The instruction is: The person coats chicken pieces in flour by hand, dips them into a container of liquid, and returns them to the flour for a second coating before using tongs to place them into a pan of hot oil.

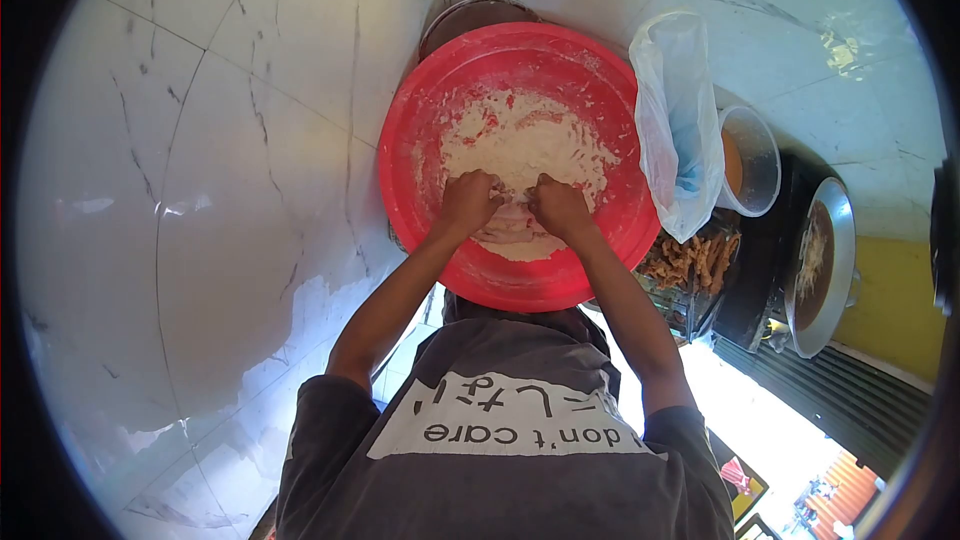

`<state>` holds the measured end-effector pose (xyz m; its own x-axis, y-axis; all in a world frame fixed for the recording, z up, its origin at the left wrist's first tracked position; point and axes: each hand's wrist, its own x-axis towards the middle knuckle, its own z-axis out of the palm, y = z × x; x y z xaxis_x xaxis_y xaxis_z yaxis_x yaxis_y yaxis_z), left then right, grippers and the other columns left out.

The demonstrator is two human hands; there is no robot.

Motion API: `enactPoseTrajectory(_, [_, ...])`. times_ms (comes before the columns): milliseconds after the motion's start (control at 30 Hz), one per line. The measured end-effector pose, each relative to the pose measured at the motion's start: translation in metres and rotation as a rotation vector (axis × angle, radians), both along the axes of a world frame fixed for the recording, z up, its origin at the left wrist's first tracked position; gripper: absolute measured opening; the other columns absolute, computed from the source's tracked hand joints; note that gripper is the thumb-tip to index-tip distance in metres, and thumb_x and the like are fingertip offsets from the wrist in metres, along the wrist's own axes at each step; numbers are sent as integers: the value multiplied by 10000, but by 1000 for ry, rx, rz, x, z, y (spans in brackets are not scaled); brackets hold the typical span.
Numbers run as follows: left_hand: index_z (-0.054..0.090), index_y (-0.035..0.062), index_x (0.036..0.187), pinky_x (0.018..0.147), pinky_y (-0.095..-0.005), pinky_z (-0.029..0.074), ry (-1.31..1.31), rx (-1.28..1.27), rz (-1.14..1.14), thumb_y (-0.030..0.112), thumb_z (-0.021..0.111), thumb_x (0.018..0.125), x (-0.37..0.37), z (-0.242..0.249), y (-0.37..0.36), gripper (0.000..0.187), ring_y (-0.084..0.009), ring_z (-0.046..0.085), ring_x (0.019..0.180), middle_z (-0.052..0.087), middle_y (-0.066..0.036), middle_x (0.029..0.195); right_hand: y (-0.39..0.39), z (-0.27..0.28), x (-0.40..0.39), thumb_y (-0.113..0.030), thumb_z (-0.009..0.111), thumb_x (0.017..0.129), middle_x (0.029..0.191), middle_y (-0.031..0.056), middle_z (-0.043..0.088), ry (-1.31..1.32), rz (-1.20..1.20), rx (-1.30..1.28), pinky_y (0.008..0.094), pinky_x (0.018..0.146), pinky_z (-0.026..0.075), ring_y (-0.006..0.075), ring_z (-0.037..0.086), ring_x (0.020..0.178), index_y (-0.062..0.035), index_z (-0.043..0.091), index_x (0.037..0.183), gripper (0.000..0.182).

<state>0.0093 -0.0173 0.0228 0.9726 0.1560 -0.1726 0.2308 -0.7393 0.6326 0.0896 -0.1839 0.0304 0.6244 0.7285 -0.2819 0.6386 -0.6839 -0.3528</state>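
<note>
A large red plastic basin [425, 230] holds a broad layer of pale flour [535, 145]. Pinkish, flour-dusted pieces that look like raw meat [508, 230] lie in its near part. Both hands are down in the basin, knuckles up and fingers curled in. My left hand [472, 202] is closed at the left edge of the pieces. Close beside it on the right, my right hand [558, 205] is closed too. Something pale and flour-covered shows between the hands, but the fingers hide what each one grips.
A clear plastic bag [680, 130] hangs against the basin's right side. Beyond it stand a translucent tub [755, 160] with orange contents, brown fried pieces [690, 262] and a wide metal pan [845, 260] on a black stove. Marble-patterned tiles [270, 140] border the left.
</note>
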Motion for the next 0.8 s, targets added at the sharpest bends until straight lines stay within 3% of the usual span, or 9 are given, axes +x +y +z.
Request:
enactPoseTrajectory(400, [656,41,819,707,-409,468,27,90,-13,210,603,768,1,-7,-2,184,-312,609,788,628,-152,793,1,3,-2,-173,612,752,866,153,579,6,19,-14,431,685,487,314,614,805,-14,576,882,209])
enactPoseTrajectory(733, [636,21,812,722,-413,456,72,29,24,287,661,728,1,0,-5,280,-314,606,802,624,-165,808,1,-1,-3,-207,624,745,853,144,570,-5,34,3,438,667,483,321,612,789,-22,590,835,209])
enactPoseTrajectory(800, [630,43,799,742,-454,418,-31,52,42,255,667,724,1,-4,-6,229,-311,587,838,611,-150,837,1,-2,-3,-206,620,747,853,144,571,-5,35,-6,439,666,482,319,613,787,-20,590,830,205])
